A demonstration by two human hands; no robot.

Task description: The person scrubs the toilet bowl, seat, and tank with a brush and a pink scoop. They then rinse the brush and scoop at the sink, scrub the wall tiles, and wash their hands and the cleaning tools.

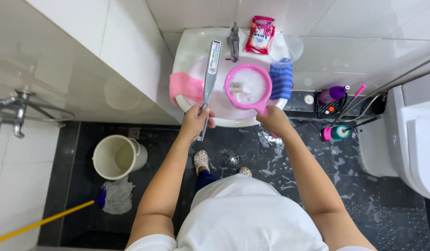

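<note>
My left hand (195,122) grips the lower end of a long grey tube-like bottle (211,76), which points up over the white washbasin (194,44). My right hand (274,120) holds the handle of a pink water scoop (248,86) above the basin's middle. The scoop holds soapy water. A pink cloth (184,87) hangs over the basin's left rim and a blue striped cloth (282,81) over its right rim. The metal tap (233,41) stands at the back.
A red sachet (260,35) and a clear plastic cup (285,50) sit on the basin's back edge. A white bucket (117,156) and a mop with a yellow handle (43,221) stand on the wet dark floor at left. Cleaning bottles (333,94) and a toilet (412,139) are at right.
</note>
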